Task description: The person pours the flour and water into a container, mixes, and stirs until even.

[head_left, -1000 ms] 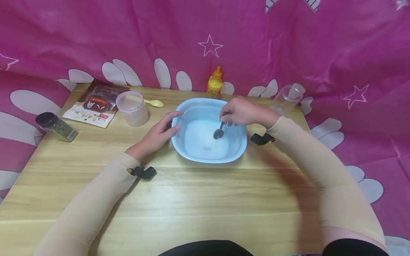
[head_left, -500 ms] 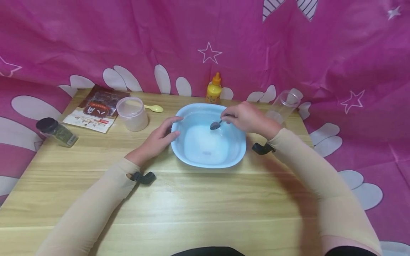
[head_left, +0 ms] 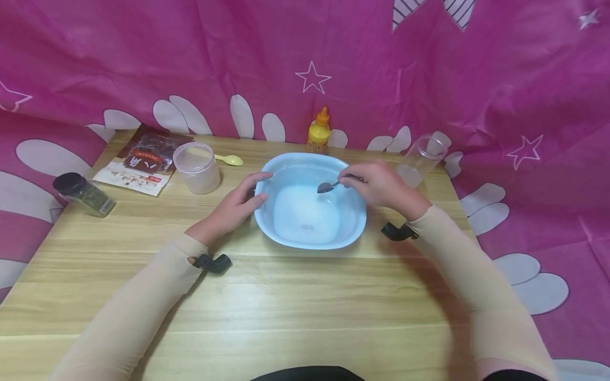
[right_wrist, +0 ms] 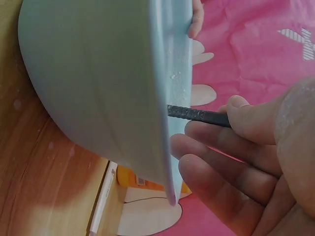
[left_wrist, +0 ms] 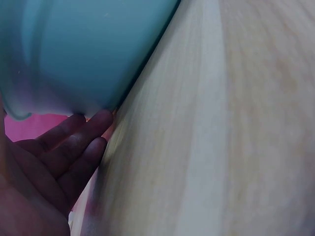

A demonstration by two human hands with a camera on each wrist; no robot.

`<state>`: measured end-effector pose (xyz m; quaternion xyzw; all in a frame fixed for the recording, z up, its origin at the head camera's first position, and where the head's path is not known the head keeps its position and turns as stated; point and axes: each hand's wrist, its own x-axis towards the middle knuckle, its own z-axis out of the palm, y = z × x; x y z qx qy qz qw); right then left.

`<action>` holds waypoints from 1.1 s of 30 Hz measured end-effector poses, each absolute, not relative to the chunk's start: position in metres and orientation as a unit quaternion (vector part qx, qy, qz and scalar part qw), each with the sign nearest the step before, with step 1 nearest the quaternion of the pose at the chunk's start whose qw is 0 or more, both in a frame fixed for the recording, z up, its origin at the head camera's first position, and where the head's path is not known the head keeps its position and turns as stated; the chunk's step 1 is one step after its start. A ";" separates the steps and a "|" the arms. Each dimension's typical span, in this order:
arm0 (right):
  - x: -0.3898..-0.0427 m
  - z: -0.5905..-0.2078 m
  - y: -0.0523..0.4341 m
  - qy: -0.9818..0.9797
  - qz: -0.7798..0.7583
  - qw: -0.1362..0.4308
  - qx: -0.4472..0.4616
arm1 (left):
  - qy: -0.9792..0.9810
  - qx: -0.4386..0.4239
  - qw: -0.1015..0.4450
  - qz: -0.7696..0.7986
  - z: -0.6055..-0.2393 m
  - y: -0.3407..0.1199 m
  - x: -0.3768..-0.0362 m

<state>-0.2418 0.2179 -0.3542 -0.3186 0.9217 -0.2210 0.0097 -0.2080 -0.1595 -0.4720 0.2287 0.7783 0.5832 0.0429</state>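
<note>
A light blue plastic basin point(head_left: 305, 244) stands on the table with whitish contents; whether liquid or powder I cannot tell. My left hand point(head_left: 233, 205) holds its left side, thumb and index finger over the rim, the other fingers against the outer wall point(left_wrist: 88, 54) in the left wrist view. Over the basin's right side, my right hand point(head_left: 381, 185) pinches the handle of a dark spoon point(head_left: 326, 188). The spoon's bowl hangs inside the basin, near the back right. In the right wrist view its ridged handle point(right_wrist: 189, 113) lies between thumb and fingers, and the rim hides the bowl.
Behind the basin stands a yellow squeeze bottle point(head_left: 318, 135). To the left are a clear plastic tub point(head_left: 197, 174), a yellow spoon point(head_left: 231, 160), a brown-and-white food packet point(head_left: 143, 161) and a black-lidded spice jar point(head_left: 88, 196). A clear container point(head_left: 421, 159) stands back right.
The spoon has come up and back from lower in the basin, its handle now lying flatter, then moved slightly right with my right hand. My left hand stays on the rim.
</note>
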 end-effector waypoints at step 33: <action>-0.202 -0.337 0.295 0.890 -0.329 -0.137 -0.284 | 0.779 0.231 0.035 0.582 -0.475 -0.160 -0.210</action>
